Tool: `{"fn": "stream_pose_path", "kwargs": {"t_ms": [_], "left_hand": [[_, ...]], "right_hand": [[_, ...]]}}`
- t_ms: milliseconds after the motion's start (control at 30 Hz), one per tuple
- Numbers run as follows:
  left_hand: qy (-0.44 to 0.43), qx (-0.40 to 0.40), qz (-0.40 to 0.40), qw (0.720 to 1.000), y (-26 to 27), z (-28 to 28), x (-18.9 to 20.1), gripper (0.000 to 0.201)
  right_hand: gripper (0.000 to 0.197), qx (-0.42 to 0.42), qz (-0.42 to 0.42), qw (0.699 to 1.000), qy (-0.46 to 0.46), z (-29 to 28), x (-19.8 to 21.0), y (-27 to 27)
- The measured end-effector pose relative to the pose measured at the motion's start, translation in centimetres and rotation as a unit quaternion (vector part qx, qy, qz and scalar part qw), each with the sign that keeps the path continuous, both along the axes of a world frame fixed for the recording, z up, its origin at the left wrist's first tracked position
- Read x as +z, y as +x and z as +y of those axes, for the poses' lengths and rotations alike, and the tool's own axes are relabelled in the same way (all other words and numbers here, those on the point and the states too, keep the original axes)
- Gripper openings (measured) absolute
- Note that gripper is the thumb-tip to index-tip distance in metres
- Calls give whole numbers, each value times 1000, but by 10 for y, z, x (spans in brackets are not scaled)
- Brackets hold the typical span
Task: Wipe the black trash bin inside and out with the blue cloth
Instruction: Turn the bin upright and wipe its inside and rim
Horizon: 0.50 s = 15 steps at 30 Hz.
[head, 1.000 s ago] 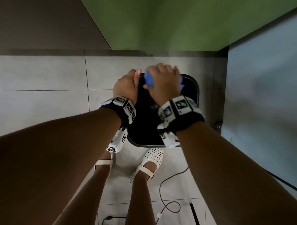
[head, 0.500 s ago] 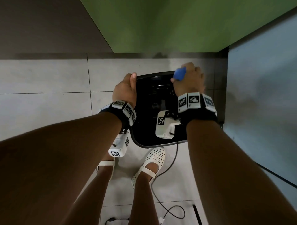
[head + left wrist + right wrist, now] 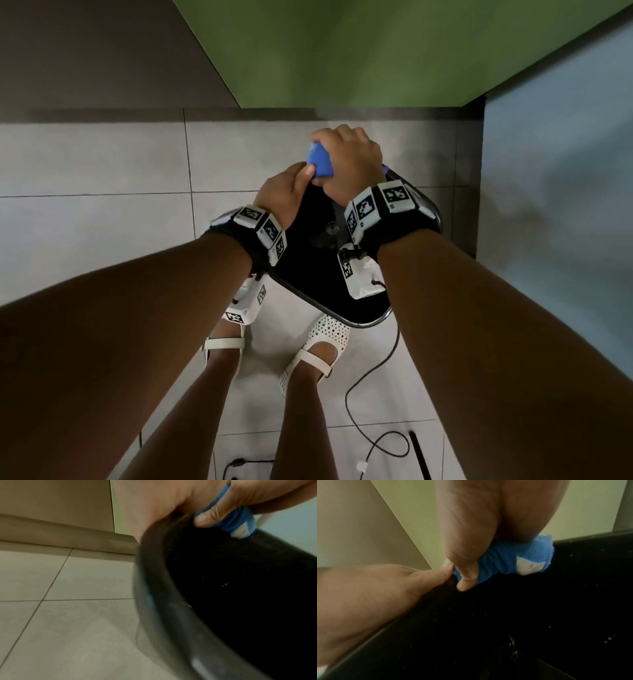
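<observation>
The black trash bin (image 3: pixel 318 291) stands on the tiled floor in front of my feet, turned at an angle. My left hand (image 3: pixel 286 193) grips its far-left rim, thumb over the edge. My right hand (image 3: pixel 349 164) holds the bunched blue cloth (image 3: pixel 319 164) against the far rim, right beside the left thumb. In the right wrist view the blue cloth (image 3: pixel 513 559) is folded over the rim of the bin (image 3: pixel 505 615), the right thumb pressing it on the inner side. The left wrist view shows the cloth (image 3: pixel 229 520) on the bin (image 3: pixel 240 601) rim.
A green wall panel (image 3: pixel 376 51) and a grey one (image 3: pixel 102 51) rise behind the bin; a pale blue panel (image 3: pixel 565 205) stands close on the right. A black cable (image 3: pixel 370 377) trails on the floor tiles (image 3: pixel 85 205) by my white sandals (image 3: pixel 318 346).
My right hand has swept the cloth along the far rim from the right corner to the left, up against my left thumb. The bin has turned at an angle.
</observation>
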<state>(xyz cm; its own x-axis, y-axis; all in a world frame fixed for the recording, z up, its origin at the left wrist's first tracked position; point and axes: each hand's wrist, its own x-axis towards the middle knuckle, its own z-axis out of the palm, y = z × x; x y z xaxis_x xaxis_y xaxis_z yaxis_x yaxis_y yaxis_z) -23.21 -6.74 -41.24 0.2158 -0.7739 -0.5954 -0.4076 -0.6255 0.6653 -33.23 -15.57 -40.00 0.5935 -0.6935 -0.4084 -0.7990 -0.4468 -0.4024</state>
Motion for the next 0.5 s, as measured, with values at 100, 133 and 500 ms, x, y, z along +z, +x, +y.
{"fn": "stream_pose_path", "kwargs": {"t_ms": [100,133,500], "left_hand": [[-3,4,4,1000,-4,2,0,42],[-2,5,-2,1000,-4,3,-2,41],[-11,54,-11,998,-5,8,-8,39]], "right_hand": [[49,-8,-8,1000,-4,0,-1,-1],[49,-7,-10,1000,-7,2,-2,-1],[51,-211,31,977,-19,18,3,-44]]}}
